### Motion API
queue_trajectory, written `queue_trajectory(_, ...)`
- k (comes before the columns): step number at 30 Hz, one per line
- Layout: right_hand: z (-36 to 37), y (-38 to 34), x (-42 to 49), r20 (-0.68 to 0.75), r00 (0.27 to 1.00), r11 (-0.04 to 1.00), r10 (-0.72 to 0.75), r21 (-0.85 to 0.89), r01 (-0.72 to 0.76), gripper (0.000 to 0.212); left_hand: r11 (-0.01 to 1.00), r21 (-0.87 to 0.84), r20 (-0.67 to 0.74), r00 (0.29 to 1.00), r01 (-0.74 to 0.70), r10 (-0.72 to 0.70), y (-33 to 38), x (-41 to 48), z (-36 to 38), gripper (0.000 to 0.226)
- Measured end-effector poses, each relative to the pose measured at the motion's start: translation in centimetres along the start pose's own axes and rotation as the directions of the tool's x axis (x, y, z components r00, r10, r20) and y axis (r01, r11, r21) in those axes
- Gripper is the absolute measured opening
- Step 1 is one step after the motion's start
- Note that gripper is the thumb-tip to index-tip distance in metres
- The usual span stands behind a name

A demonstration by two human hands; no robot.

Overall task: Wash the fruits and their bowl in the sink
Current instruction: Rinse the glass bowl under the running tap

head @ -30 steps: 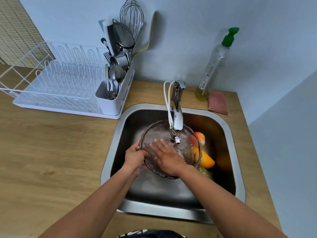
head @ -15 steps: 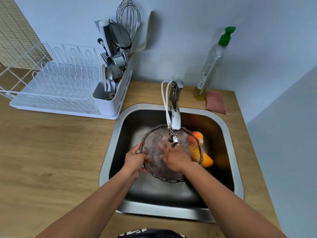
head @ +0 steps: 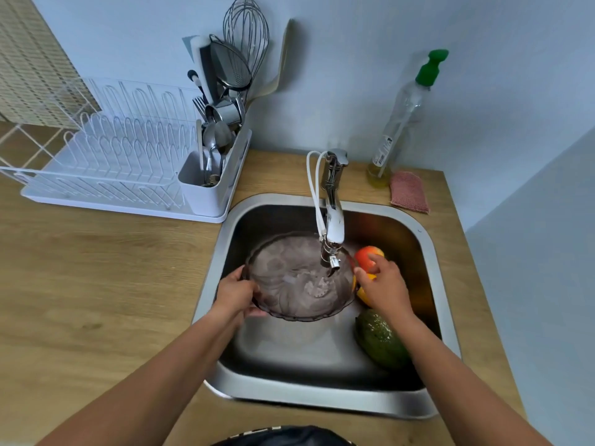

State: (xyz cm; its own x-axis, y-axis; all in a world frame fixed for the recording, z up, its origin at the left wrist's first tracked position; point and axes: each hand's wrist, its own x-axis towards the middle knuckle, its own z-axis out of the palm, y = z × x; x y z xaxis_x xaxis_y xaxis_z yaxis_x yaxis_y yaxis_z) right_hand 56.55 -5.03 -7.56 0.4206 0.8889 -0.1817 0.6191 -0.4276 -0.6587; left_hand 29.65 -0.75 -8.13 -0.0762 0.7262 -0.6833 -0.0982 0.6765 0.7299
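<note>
The glass bowl [head: 297,276] sits tilted inside the sink [head: 431,259], under the tap's spout [head: 333,239], its ribbed inside wet. The left hand [head: 236,294] holds its near-left rim, fingers curled under and thumb over the edge. To the bowl's right, the right hand [head: 384,288] closes its fingertips around a red-and-yellow fruit [head: 367,254], with an orange fruit [head: 363,289] partly hidden beneath the palm and a green one [head: 381,341] lying nearer in the basin. The step in hand looks like moving from rinsing the bowl to washing the fruits; the next move probably calls for lifting the red fruit under the stream while the bowl is kept steady or set aside. Farther off on the counter stand a soap bottle [head: 402,123], whose label is too small to read, a pink sponge [head: 409,191] and a dish rack [head: 106,162].
</note>
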Motion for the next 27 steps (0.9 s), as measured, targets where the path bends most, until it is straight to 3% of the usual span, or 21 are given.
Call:
queue_trajectory(1, -0.2, -0.2, 0.3, 0.068, 0.993, 0.991, 0.093, 0.092, -0.099, 0.046, 0.999, -0.024, 0.011, 0.999, 0.036, -0.036, -0.6, 0.0, 0.2, 0.052)
queue_trajectory(3, -0.7, -0.8, 0.4, 0.148, 0.98, 0.967, 0.133, 0.198, -0.161, 0.041, 0.991, -0.093, 0.035, 0.995, 0.096, -0.093, -1.7, -0.1, 0.8, 0.046)
queue_trajectory(6, -0.9, -1.1, 0.1, 0.154, 0.984, 0.985, 0.093, 0.133, -0.114, 0.028, 0.971, -0.214, 0.067, 0.994, 0.102, -0.09, -2.6, -0.1, 2.0, 0.047)
queue_trajectory(9, 0.2, -0.6, 0.3, 0.132, 0.974, 0.96, 0.182, 0.19, -0.205, 0.021, 0.959, -0.275, 0.059, 0.997, 0.067, -0.053, -1.7, -0.6, 2.5, 0.049)
queue_trajectory(15, 3.4, -1.0, 0.0, 0.217, 0.933, 0.852, 0.287, 0.388, -0.352, 0.031, 0.995, -0.063, 0.044, 0.995, -0.084, 0.087, 1.4, -0.5, 0.8, 0.042)
queue_trajectory(20, 2.6, -1.7, -0.1, 0.237, 0.935, 0.897, 0.263, 0.297, -0.327, 0.042, 0.998, 0.016, 0.087, 0.995, 0.054, -0.055, 1.0, 0.5, -0.1, 0.043)
queue_trajectory(24, 0.6, -1.2, 0.6, 0.108, 0.971, 0.966, 0.215, 0.122, -0.227, 0.043, 0.987, 0.015, 0.135, 0.978, 0.161, -0.161, -0.6, 1.0, 1.2, 0.045)
queue_trajectory(27, -0.3, -1.0, 0.9, 0.044, 0.982, 0.974, 0.185, 0.127, -0.189, 0.041, 0.986, 0.015, 0.172, 0.971, 0.166, -0.166, -0.8, 1.6, 2.3, 0.048)
